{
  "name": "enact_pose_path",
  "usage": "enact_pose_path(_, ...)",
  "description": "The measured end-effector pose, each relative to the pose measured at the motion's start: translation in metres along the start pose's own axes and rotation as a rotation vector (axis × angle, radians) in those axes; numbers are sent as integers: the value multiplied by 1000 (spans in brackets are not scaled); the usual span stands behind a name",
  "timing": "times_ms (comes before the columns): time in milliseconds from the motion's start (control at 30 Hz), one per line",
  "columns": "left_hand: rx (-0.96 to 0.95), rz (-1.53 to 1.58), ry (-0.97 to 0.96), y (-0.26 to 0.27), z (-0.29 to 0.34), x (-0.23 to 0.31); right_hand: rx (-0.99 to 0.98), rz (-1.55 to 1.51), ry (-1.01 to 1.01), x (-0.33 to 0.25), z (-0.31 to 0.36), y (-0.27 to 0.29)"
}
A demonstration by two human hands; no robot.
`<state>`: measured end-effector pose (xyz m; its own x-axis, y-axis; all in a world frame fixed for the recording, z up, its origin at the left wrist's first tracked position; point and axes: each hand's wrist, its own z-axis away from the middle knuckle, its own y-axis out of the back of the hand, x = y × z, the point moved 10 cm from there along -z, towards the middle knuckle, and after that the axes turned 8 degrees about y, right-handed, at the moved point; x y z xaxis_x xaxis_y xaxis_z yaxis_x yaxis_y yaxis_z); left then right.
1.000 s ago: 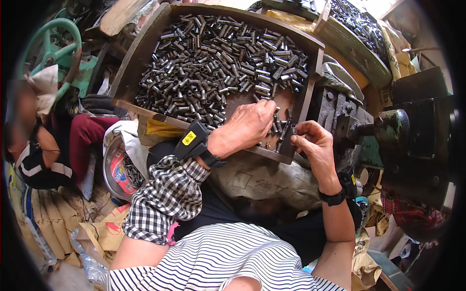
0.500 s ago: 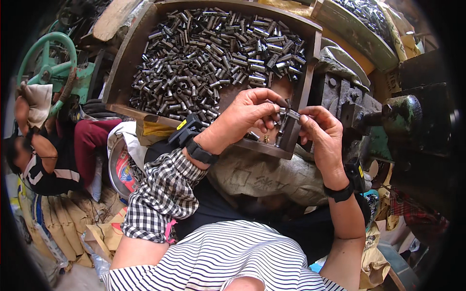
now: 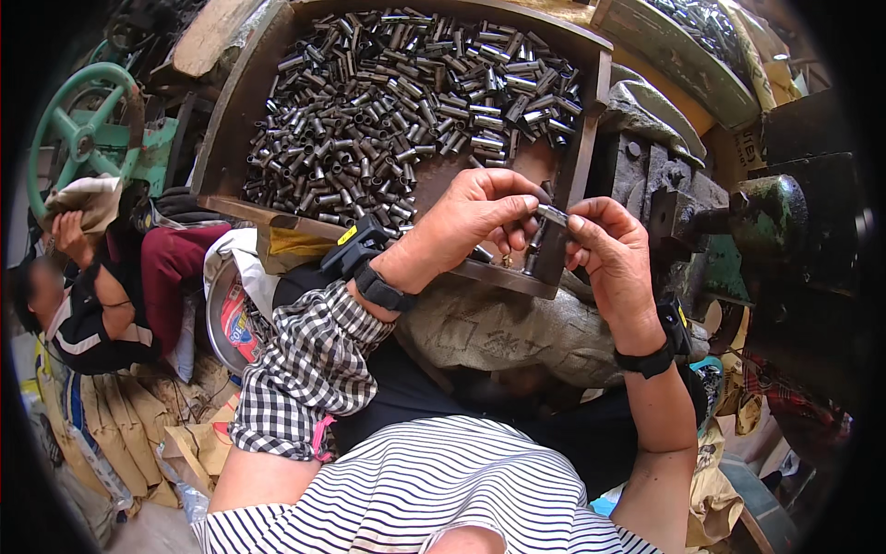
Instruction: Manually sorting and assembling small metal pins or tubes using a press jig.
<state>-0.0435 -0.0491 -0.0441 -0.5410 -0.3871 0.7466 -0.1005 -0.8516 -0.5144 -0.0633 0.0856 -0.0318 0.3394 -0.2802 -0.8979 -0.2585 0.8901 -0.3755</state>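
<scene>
Between the fingertips of both my hands is a short shiny metal tube (image 3: 553, 215), above the right front corner of a wooden tray (image 3: 591, 152). My left hand (image 3: 480, 214) pinches one end with thumb and forefinger. The other end is pinched in my right hand (image 3: 609, 242). Inside the tray lies a large heap of small metal tubes (image 3: 369, 120), piled toward its back and left. A few loose pieces lie in the front corner under my hands, partly hidden by the fingers.
At my right stands a dark, greasy machine (image 3: 775, 217) with a rounded green-black part. Sacking (image 3: 508, 328) lies under the tray's front edge. Far left, another person (image 3: 106, 300) holds a cloth near a green handwheel (image 3: 83, 138). A metal basin (image 3: 226, 314) sits left of my sleeve.
The tube is now pinched at both ends, where before my two hands were slightly further apart with pieces between them. The other person's hand and cloth have shifted at the left.
</scene>
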Motion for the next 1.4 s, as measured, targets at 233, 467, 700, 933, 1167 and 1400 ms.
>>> enact_pose_path(233,1,12,12,-1,0,1,-40,-134,-109,7,1,-2)
enact_pose_path(467,43,-25,10,0,-1,-1,-2,-25,-14,0,0,-2)
enact_pose_path(700,64,-129,21,-6,5,0,-22,48,9,-6,0,-3)
enact_pose_path(933,-421,-125,126,-55,33,6,-299,-198,-267,7,17,-41)
enact_pose_path(1167,-128,-177,7,1,42,37,-166,21,-139,2,-15,-46)
enact_pose_path(1400,287,82,-139,85,44,52,-274,1581,800,-20,-70,-116)
